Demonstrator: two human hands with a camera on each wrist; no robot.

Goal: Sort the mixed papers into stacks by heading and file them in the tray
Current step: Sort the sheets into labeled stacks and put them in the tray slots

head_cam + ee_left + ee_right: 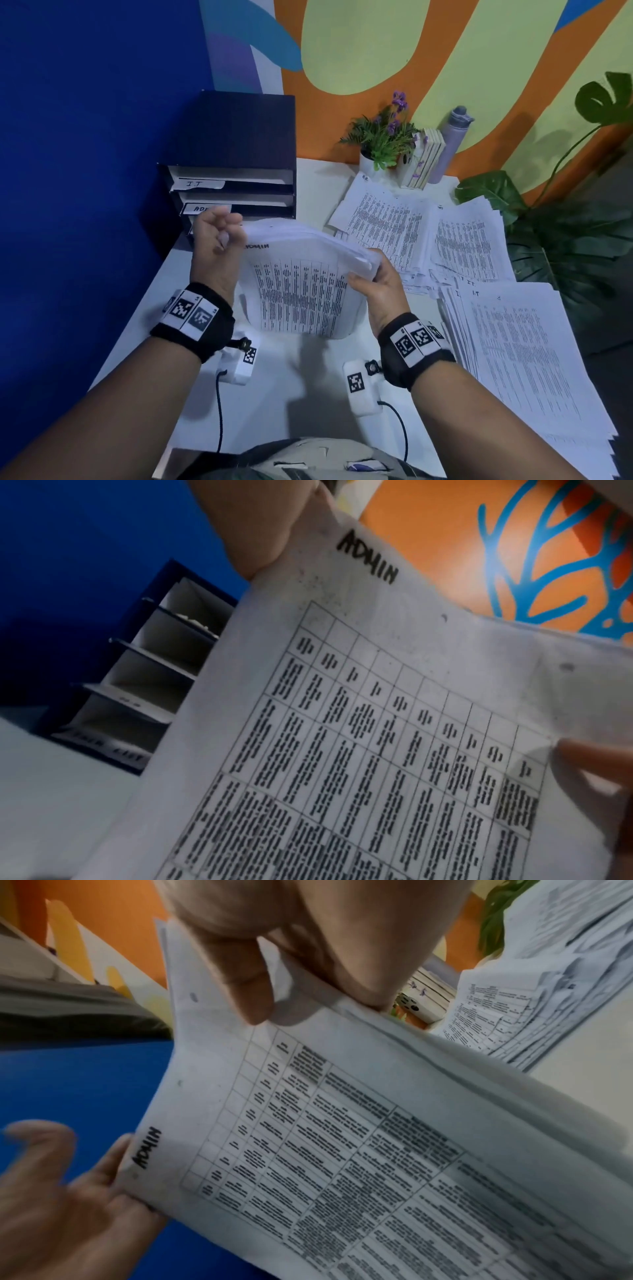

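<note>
Done: papers lying sorted beyond right hand (pixel 383 284) | Now: both hands gripping ADMIN stack (pixel 305 291), left hand (pixel 215 246) curling round its corner | Left: filing into tray (pixel 236 192) ahead of left hand

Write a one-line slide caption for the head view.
Both hands, left hand and right hand, hold up the ADMIN paper stack before the labelled filing tray.
</note>
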